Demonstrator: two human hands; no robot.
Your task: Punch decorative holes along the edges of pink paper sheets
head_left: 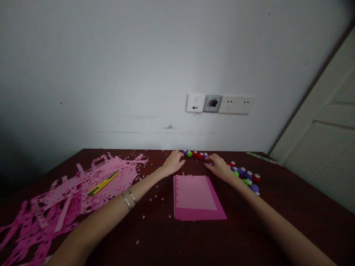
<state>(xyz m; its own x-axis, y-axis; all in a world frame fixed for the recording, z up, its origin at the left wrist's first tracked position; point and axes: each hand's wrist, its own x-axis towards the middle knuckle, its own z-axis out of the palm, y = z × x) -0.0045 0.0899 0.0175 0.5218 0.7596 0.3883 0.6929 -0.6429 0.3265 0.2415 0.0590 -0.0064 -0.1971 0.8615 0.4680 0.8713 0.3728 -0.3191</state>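
Note:
At the far side of the table, my left hand (173,162) has its thumb and fingers apart, holding nothing that I can see. Its fingertips are beside a small purple craft punch (185,152) at the left end of a row. Across from it, my right hand (218,167) has thumb and fingers around another purple craft punch (211,164), mostly hidden by the hand. Between the hands stand a green punch (189,153) and a red punch (200,156), among others. Nearer me lies a stack of pink paper (195,194), with small cut-outs along the top sheet's left and top edges.
Punched pink scraps (69,194) spread over the table's left side, with a yellow utility knife (103,183) on them. Several more punches (249,175) sit beyond my right forearm. A ruler-like strip (263,158) lies at the back right. The wall carries sockets (236,105).

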